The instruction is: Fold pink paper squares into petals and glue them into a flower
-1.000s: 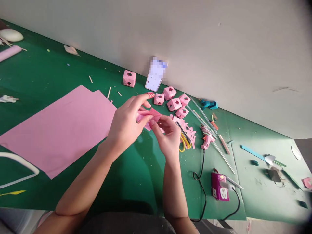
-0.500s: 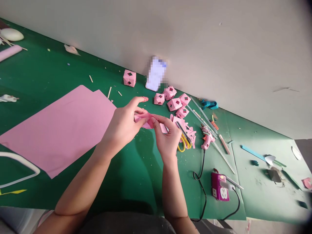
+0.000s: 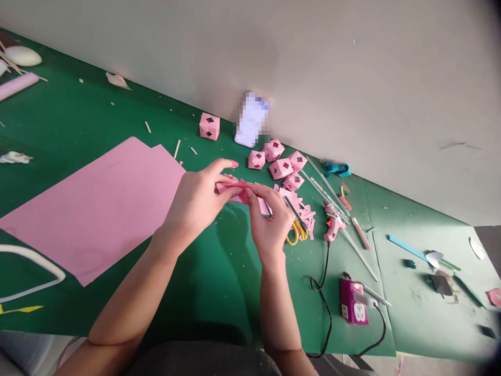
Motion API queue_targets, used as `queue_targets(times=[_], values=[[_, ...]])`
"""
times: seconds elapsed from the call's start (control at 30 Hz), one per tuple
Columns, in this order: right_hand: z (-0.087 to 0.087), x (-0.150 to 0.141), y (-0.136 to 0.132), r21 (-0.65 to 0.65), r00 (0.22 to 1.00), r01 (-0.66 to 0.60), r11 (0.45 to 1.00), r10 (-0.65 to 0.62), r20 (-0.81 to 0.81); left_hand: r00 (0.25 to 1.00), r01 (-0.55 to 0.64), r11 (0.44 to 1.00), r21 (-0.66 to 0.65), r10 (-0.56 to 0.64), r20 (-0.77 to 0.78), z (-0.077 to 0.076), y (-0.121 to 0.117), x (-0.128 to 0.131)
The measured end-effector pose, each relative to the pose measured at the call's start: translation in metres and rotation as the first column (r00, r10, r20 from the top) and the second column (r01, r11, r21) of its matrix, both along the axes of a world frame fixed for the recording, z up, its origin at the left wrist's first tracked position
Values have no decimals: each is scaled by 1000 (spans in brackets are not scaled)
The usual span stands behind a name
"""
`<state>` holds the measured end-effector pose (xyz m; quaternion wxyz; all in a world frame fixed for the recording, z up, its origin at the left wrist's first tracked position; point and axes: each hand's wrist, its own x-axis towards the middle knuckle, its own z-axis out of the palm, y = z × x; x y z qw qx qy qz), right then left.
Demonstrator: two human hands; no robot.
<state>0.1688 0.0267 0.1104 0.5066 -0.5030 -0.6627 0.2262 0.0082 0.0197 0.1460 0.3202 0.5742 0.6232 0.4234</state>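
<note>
Between my two hands is a small piece of folded pink paper (image 3: pixel 243 187), held above the green table. My left hand (image 3: pixel 201 196) pinches its left side between thumb and fingers, the index finger raised off it. The thumb and fingertips of my right hand (image 3: pixel 270 214) press together on its right part. Just beyond, several pink folded-paper balls with diamond-shaped holes (image 3: pixel 281 168) sit in a cluster. A similar paper ball (image 3: pixel 209 127) stands apart to the left. Yellow-handled scissors (image 3: pixel 291 235) and pink paper scraps (image 3: pixel 307 214) lie beside my right hand, partly hidden by it.
A large pink paper sheet (image 3: pixel 97 209) covers the table's left part. A phone (image 3: pixel 251 120) leans against the wall. To the right are a pink glue gun (image 3: pixel 334 224), clear glue sticks (image 3: pixel 362 256), and a purple power socket (image 3: pixel 352 300) with black cords.
My fingers have shifted slightly on the pink paper, and its folded edge now stands up a little more between them. Both hands stay in nearly the same place.
</note>
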Motion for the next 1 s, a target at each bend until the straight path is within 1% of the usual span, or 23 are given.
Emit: queue_targets(times=[0.1, 0.2, 0.3, 0.43, 0.5, 0.57, 0.67, 0.73, 0.9, 1.0], values=[[1, 1, 1, -32, 1000, -11, 999, 11, -13, 998, 14, 999, 52, -17, 61, 1, 0, 1], [1, 1, 2, -88, 999, -38, 995, 35, -33, 994, 2, 998, 69, -10, 108, 1, 0, 1], [-1, 1, 3, -114, 998, -32, 993, 27, -49, 998, -11, 998, 60, 7, 68, 1, 0, 1], [-3, 0, 2, -81, 997, -10, 997, 3, -79, 999, -12, 998, 66, 10, 35, 1, 1, 1], [-2, 0, 1, -77, 994, -25, 997, 17, -104, 999, -2, 997, 75, -1, 44, 1, 1, 1], [1, 0, 0, -114, 986, -74, 991, 55, -156, 998, -2, 996, 88, -4, 65, 0, 1, 1], [8, 2, 0, -205, 950, -190, 960, 127, -285, 995, -7, 995, 95, -3, 103, 1, 1, -1], [11, 5, 1, -255, 921, -250, 934, 148, -362, 992, 2, 997, 81, -13, 126, 3, 0, -2], [11, 11, 7, -352, 837, -355, 866, 126, -533, 989, 24, 997, 69, -34, 145, 6, -2, -2], [7, 14, 9, -387, 810, -381, 840, 102, -577, 985, 40, 997, 73, -51, 163, 6, -3, -2]])
